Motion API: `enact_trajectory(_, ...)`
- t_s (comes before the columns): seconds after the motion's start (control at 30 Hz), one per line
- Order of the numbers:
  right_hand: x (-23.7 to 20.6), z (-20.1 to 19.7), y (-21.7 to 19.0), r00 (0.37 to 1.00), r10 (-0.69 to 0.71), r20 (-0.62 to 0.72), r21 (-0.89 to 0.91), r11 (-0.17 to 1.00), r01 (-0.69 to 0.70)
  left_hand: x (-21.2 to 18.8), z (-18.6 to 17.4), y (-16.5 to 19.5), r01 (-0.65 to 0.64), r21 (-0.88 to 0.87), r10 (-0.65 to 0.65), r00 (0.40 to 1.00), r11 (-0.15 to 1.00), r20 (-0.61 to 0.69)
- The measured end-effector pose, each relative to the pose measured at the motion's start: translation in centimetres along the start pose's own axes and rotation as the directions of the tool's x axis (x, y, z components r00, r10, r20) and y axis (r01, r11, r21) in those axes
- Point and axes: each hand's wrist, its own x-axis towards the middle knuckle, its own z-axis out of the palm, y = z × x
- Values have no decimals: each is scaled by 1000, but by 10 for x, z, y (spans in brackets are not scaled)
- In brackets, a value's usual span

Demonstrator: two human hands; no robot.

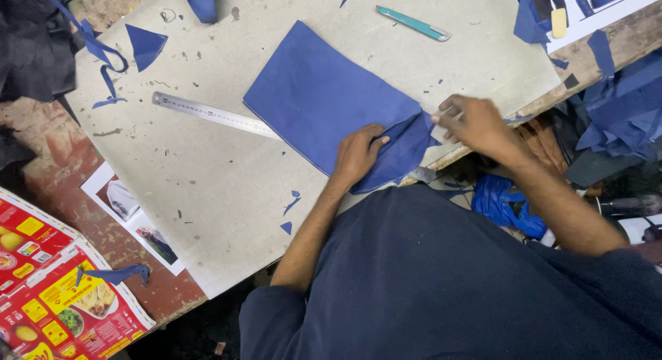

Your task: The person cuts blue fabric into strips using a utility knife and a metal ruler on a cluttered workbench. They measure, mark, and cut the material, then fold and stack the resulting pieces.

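Steel ruler (214,114) (underneath) blue leather (324,98).

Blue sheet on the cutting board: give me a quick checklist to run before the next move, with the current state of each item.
1. Blue sheet lies flat on the grey board: ok, apart from the corner near the hands, which is folded over.
2. Left hand presses on the folded corner: ok.
3. Right hand holds a small pale tool at the sheet's edge: cannot tell what kind.
4. Steel ruler aligned with an edge: not ok, it runs under the sheet.
5. Teal knife clear of both hands: ok, it lies at the board's far side.
6. Blue scraps clear of the sheet: ok.
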Motion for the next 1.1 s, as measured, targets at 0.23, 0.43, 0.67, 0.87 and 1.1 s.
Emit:
enact_trajectory(0.23,-18,42,-9,843,-323,-430,-191,945,265,-22,15,21,-68,170,78,996,983,-53)
enact_trajectory(0.43,-12,39,-17,888,-349,-301,-245,928,282,-40,24,46,-143,348,146,989,926,18)
enact_trajectory(0.67,-33,39,-87,898,-437,-48,235,869,435,-39,8,35,-73,-341,-31,957,937,-289)
enact_trajectory(0.87,-20,50,-152,694,-719,35,322,665,674,-60,-41,-2,-31,-764,-277,922,644,-271)
enact_trajectory(1.1,-19,-16,-189,681,-727,83,-27,682,731,-61,-99,7,-97,-657,-229,891,747,-392)
